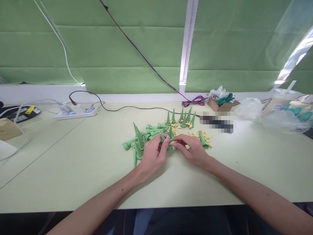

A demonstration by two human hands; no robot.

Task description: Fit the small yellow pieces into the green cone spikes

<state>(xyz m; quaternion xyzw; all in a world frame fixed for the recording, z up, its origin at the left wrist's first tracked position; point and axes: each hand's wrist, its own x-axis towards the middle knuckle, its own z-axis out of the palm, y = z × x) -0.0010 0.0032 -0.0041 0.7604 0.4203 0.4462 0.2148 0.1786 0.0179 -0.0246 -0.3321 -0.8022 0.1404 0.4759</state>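
Observation:
Both hands meet over a pile of green plastic cones. My left hand [155, 151] is closed, its thumb and fingers pinching a green cone [162, 137]. Close beside it, my right hand [192, 148] pinches a small yellow piece [173, 142] against or near that cone; whether they touch is too small to tell. Several green cones [140, 138] stand or lie left of my left hand. Behind the hands, more cones [185, 119] stand upright with yellow pieces at them. Right of these, a green cone [203, 140] lies among loose yellow pieces [208, 137].
A power strip [77, 113] with plugs lies at the back left. A black cable [132, 107] runs along the back to a blurred-out dark object [216, 124]. At the back right are a small cardboard box [223, 106], plastic bags [249, 108] and a cup [277, 101].

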